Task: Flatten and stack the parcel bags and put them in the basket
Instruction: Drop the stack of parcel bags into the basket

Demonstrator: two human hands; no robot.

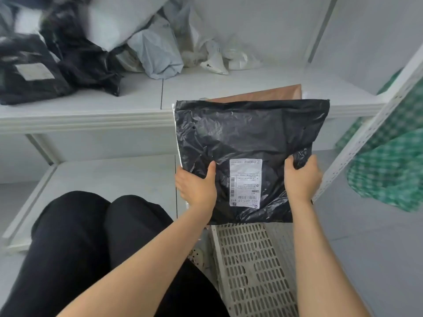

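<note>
Nearest you, the slotted basket [251, 266] sits below your arms. Your left hand [196, 186] and right hand [302, 179] grip the black parcel bag [247, 133] by its lower sides, thumbs on top. Beyond, loose bags [148, 49] crowd the shelf [137, 99].

The large black plastic parcel bag [247, 138] was glossy and full of fine creases. Its white paper label [245, 183] looked matt and a little wrinkled. Behind it, the flat brown paper parcel bag [263, 93] was smooth and dull. The pale slotted plastic basket [249, 259] was matt. The white painted metal shelf [91, 115] looked smooth, and the green checked cloth [389, 175] looked soft.
</note>
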